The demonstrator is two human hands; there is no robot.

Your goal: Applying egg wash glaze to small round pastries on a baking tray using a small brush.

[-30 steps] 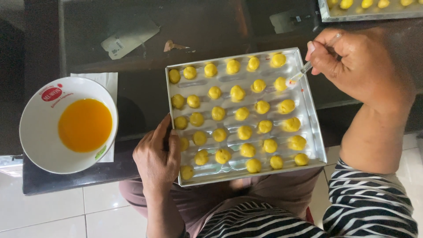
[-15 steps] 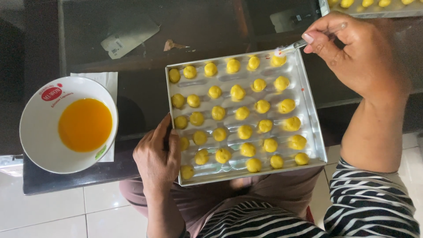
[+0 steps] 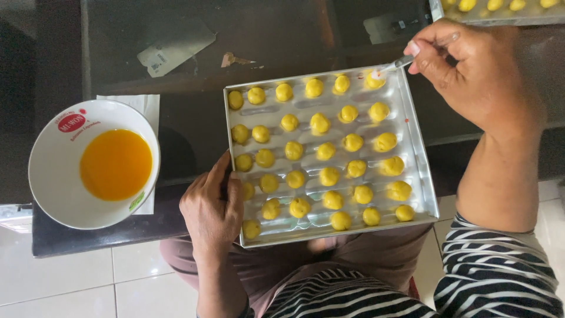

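Observation:
A square metal baking tray [image 3: 419,171] rests on my lap and against the dark table edge, filled with several rows of small yellow dough balls [image 3: 328,175]. My left hand [image 3: 210,206] grips the tray's near left rim. Above the far right corner, my right hand [image 3: 468,73] pinches a thin brush [image 3: 395,63]. The brush tip touches the dough ball in that corner [image 3: 375,80].
A white bowl [image 3: 53,176] of orange egg wash [image 3: 115,164] stands on a paper napkin at the left. A second tray of dough balls [image 3: 500,15] shows at the top right. Paper scraps [image 3: 175,48] lie on the dark glass table. White floor tiles lie below.
My right hand has moved up and away from the tray's right side to its far right corner, and the brush tip now rests on the corner ball. My left hand has not moved.

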